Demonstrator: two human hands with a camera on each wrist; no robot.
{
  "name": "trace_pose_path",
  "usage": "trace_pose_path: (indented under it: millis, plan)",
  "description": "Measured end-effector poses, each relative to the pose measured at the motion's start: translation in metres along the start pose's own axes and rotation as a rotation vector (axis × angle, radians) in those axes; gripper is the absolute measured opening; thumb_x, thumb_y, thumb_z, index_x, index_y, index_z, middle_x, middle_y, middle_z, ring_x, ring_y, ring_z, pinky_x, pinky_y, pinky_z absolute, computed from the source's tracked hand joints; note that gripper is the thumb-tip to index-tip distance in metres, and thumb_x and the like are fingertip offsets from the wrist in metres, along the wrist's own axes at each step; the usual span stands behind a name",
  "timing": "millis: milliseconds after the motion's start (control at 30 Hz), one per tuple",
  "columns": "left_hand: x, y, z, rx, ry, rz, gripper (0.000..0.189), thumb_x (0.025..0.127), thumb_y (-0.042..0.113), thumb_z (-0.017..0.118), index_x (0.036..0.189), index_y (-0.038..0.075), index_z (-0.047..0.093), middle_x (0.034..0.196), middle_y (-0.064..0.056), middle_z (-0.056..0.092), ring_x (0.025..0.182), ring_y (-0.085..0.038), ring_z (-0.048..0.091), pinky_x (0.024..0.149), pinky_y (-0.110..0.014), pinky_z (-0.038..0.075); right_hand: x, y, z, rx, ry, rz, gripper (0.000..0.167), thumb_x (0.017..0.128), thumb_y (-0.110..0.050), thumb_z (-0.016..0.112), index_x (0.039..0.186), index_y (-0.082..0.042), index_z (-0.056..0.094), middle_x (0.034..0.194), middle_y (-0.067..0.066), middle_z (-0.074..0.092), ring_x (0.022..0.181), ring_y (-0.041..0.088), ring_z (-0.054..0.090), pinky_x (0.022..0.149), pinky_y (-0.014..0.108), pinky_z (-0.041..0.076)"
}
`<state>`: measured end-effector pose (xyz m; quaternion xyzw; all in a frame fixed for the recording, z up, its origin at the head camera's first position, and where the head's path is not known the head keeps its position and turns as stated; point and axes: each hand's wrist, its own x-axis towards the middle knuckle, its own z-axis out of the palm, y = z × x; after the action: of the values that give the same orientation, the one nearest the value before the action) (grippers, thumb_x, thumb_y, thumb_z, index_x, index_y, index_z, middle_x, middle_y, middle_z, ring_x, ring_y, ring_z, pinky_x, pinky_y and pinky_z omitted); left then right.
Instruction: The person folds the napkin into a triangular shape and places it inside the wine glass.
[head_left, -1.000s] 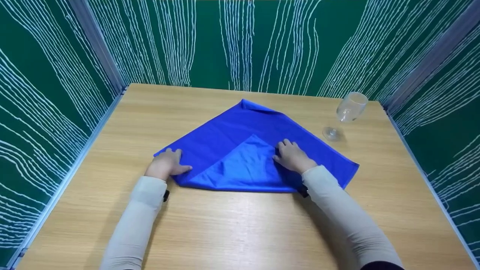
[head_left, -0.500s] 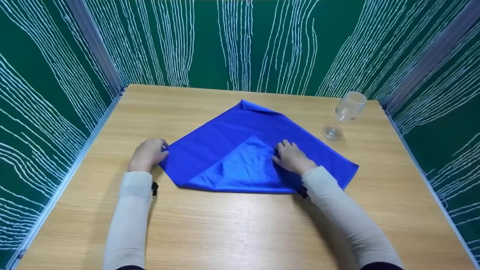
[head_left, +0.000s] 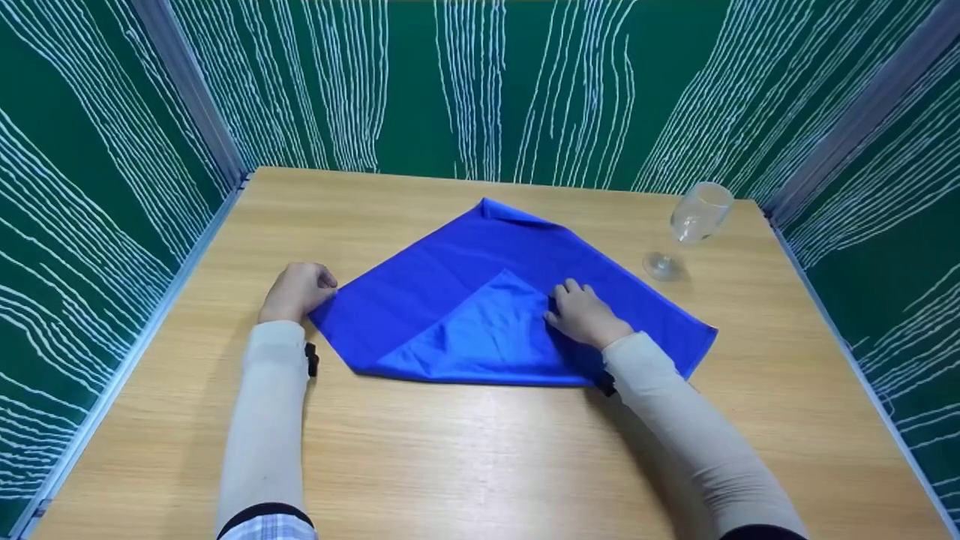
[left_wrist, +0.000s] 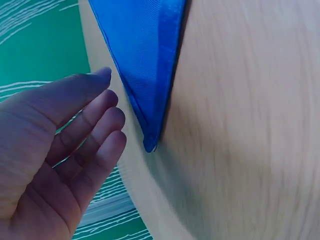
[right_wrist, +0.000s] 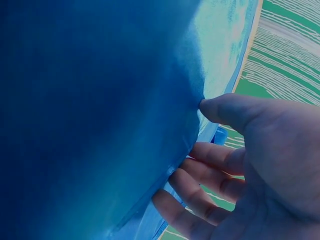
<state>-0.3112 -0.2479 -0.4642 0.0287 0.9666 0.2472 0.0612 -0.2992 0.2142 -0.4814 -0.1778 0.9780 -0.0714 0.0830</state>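
Note:
A blue cloth napkin lies on the table, with a lighter, shinier flap folded over its near side. My left hand is at the napkin's left corner. The left wrist view has that corner flat on the wood, with my thumb and loosely bent fingers beside it and a gap between them and the cloth. On the flap's right edge rests my right hand. Its spread fingertips and thumb touch the blue cloth in the right wrist view; the far side of the fingers is hidden there.
A clear stemmed wine glass stands upright at the back right of the wooden table, beyond the napkin's right side. Green panels with white wavy lines enclose the back and both sides.
My left hand has left the napkin's left part, shifted left off the cloth, then moved a little away from me along the corner. The right hand and napkin have stayed put.

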Motion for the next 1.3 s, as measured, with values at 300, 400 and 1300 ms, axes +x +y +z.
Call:
trace_pose_path:
  millis: [300,400,1300]
  plan:
    - [-0.002,-0.002,0.004,0.000,-0.010,-0.018,0.015,0.096,0.008,0.067,0.105,-0.004,0.072,0.100,-0.020,0.069,0.089,-0.030,0.064,0.082,-0.045,0.052,0.001,0.000,0.000,0.009,0.010,0.005,0.044,0.101,-0.027,0.059,0.124,0.009,0.054,0.122,0.027,0.051,0.112,0.047,0.050,0.097,0.058,0.042]
    - [-0.002,-0.002,0.006,-0.007,-0.001,-0.020,0.015,0.097,0.007,0.066,0.106,-0.004,0.071,0.099,-0.020,0.069,0.089,-0.030,0.064,0.082,-0.044,0.052,0.002,0.001,-0.001,0.019,0.025,0.000,0.044,0.100,-0.027,0.061,0.123,0.010,0.055,0.119,0.027,0.052,0.110,0.047,0.052,0.096,0.058,0.043]
    - [-0.002,0.000,0.010,-0.032,0.024,-0.033,0.014,0.094,0.003,0.067,0.105,-0.003,0.073,0.099,-0.019,0.069,0.090,-0.031,0.064,0.084,-0.045,0.052,0.028,0.014,-0.012,0.503,0.257,0.017,0.014,0.093,-0.010,0.062,0.098,0.001,0.069,0.089,0.011,0.068,0.077,0.022,0.059,0.072,0.037,0.049]
